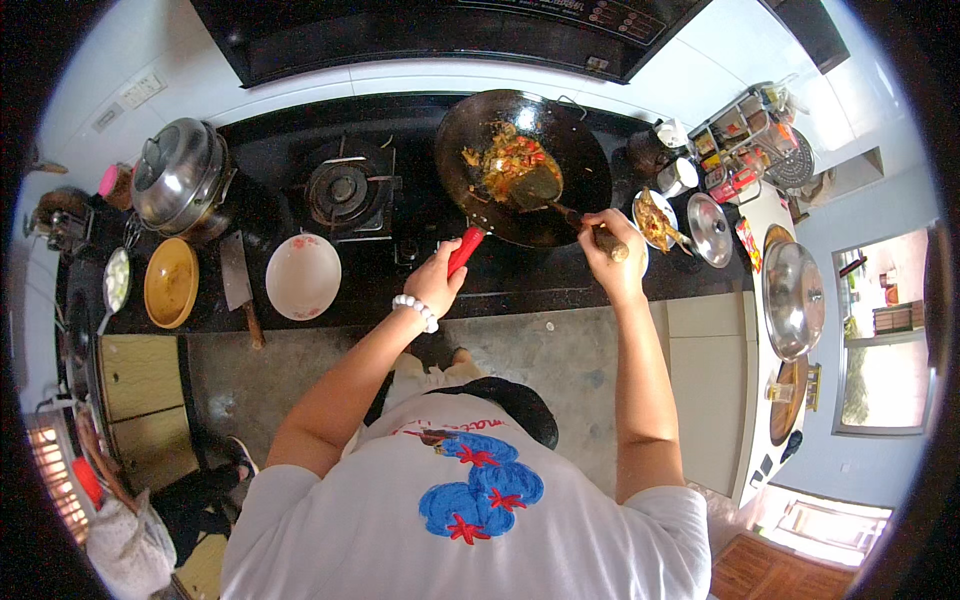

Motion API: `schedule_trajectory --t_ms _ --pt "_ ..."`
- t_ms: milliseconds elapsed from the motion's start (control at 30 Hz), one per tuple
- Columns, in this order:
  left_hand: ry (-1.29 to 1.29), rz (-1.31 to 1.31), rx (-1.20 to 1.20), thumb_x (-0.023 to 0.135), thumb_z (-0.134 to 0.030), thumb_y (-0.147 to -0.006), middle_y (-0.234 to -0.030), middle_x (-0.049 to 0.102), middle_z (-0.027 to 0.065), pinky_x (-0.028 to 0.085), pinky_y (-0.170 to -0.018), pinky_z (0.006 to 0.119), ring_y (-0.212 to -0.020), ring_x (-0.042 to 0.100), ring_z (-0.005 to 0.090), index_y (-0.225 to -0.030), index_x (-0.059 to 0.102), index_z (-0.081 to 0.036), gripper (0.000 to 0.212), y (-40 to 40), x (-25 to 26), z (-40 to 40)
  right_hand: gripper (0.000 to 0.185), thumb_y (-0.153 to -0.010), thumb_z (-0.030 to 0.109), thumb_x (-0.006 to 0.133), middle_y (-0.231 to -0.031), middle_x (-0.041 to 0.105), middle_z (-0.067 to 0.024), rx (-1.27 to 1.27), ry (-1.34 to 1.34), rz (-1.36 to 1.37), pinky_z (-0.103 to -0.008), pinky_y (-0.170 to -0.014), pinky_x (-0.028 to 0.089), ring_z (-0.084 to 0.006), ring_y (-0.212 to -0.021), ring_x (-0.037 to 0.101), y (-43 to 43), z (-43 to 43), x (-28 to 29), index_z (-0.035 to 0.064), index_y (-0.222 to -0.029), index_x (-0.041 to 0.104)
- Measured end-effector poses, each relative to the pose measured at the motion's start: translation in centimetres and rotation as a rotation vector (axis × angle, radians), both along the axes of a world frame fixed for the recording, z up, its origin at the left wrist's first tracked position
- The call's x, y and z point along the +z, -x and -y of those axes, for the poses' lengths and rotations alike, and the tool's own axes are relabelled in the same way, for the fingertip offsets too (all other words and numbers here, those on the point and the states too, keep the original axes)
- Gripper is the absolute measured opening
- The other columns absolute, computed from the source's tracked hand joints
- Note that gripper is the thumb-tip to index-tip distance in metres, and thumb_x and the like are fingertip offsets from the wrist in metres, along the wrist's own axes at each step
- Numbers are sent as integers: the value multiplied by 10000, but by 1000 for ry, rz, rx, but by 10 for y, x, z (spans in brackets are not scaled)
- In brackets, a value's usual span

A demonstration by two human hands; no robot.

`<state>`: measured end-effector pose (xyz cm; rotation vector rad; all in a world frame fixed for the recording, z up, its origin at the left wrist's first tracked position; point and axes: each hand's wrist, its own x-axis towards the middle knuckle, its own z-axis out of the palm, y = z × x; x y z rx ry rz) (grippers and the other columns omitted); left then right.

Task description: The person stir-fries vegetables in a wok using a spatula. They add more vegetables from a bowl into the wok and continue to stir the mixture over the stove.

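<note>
A dark wok [585, 172] sits at the back of the black counter, with chopped food [517, 161] in red and yellow-brown pieces inside. My left hand [433, 281] grips the wok's red handle [468, 247]. In my right hand [613, 255] is a wooden-handled spatula [538, 187], its blade down in the food. The blade's lower edge is hidden by the food. Right of that hand stands a white plate [666, 201] of browned food, with a utensil resting on it. A white bowl [304, 276] with a red floral pattern lies left of my left hand.
An unoccupied gas burner [339, 191] is left of the wok. Further left are a cleaver [238, 274], a yellow-brown dish [171, 283] and a lidded steel pot [180, 180]. Rightward are a pan lid [709, 229] and a condiment rack [739, 135]. Another person [135, 540] is at lower left.
</note>
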<state>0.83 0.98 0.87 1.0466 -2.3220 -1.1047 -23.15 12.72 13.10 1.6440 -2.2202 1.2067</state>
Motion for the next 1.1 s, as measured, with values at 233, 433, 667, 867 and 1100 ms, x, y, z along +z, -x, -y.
schedule_trajectory --t_ms 233,433,667,867,1100 --pt "20 -17 -9 595 -244 -897 -998 648 215 505 -736 462 -881 633 400 -1291 414 -133 449 1 -5 -1 136 -694 64 685 -782 603 -145 68 -46 4 -401 -630 494 -362 -723 610 -1 13 -6 29 -783 588" --pt "-23 26 -2 600 -244 -894 -1037 643 208 505 -741 459 -898 630 404 -1284 417 -138 444 2 -2 -1 99 -738 42 671 -800 632 -126 54 -42 75 -337 -639 507 -268 -712 643 2 1 3 15 -805 602" --pt "11 -8 20 601 -249 -893 -1029 645 199 508 -733 453 -886 633 401 -1276 415 -142 439 0 -5 -1 80 -871 46 587 -872 636 -108 14 253 710 -316 -639 601 -135 -750 612 48 18 12 -25 -858 621" --pt "-9 -1 2 602 -250 -895 -1075 630 202 507 -760 453 -922 624 401 -1288 411 -149 448 1 -6 -2 104 -899 58 586 -942 641 -135 14 362 611 -352 -684 609 -200 -813 638 86 81 -57 -43 -902 610" --pt "-15 29 3 584 -244 -887 -1081 631 199 504 -782 448 -935 621 390 -1277 418 -128 440 2 2 -2 108 -890 104 605 -879 647 -91 -36 365 887 -322 -672 583 -172 -772 632 68 79 -72 0 -861 621"
